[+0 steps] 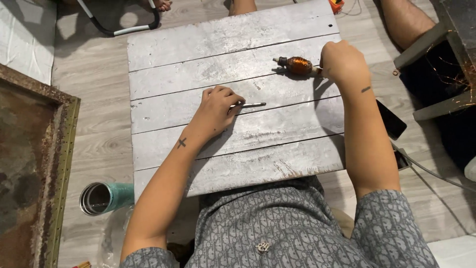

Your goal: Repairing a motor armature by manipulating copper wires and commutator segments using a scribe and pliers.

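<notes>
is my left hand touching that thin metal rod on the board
Touching. The head view shows the left hand pinching one end of the thin metal rod.

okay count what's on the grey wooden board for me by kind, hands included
Hands: 2, left hand and right hand
Thin metal rod: 1
Copper-wound motor part: 1
Total: 4, on the board

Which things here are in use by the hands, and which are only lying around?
In use: left hand grips a thin metal rod; right hand holds a copper-wound rotor; grey plank table.
Lying about: teal tumbler, dark phone, rusty frame.
</notes>
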